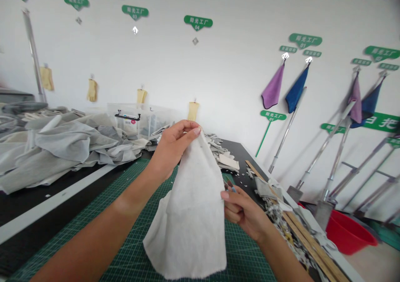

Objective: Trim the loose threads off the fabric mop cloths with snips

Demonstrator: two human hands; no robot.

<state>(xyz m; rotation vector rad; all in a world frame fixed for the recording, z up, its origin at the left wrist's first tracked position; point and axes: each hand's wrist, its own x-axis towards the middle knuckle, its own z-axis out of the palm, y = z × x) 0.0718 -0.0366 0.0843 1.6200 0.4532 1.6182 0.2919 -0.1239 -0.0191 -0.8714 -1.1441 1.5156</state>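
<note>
- Position: the off-white cloth [196, 223] hangs in front of the wearer, over the green cutting mat [246, 257] on the black table [233, 146]. Whether its lower edge touches the mat cannot be told.
- Left hand [176, 142]: thumb and fingers pinch the top of the cloth. This grip presumably suspends the piece by its own weight and keeps the side edge accessible.
- Right hand [242, 209]: fingers are curled around a small blue-handled tool [231, 188], probably snips, mostly hidden. The thumb lies at the right edge of the cloth, a placement that likely steadies the tool against that edge.
- Orientation: the long axis of the cloth runs near vertical. The narrow end points up to the left hand; the wide end points down toward the wearer, with one corner flaring left.
- Surroundings: the fabric pile [62, 144] lies left and the offcuts [275, 219] right, presumably to leave the mat usable.
</note>
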